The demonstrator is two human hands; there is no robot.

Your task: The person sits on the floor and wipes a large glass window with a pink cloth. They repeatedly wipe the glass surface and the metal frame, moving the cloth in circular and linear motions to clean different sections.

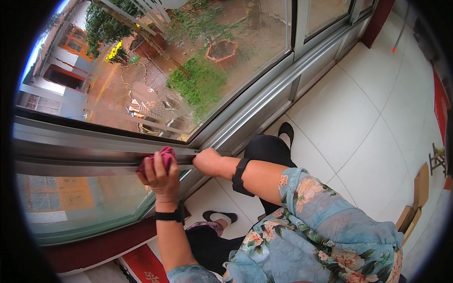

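A crumpled dark pink cloth (167, 157) is under the fingers of my left hand (159, 177), pressed against the horizontal metal rail (88, 154) of a glazed frame. To the right, my right hand (209, 162) is curled at the metal frame's corner, touching it; its fingertips are hidden, so its grip cannot be told. A large glass pane (148, 70) rises above the rail, and a lower pane with a greenish edge (88, 208) sits below it. Both wrists or forearms wear black bands.
A long metal-framed partition (262, 95) runs to the upper right beside white floor tiles (357, 116). My feet in black shoes stand near its base. Cardboard pieces (421, 187) stand at the right. Potted plants (223, 53) and a yard show through the glass. A red mat (147, 263) lies lower left.
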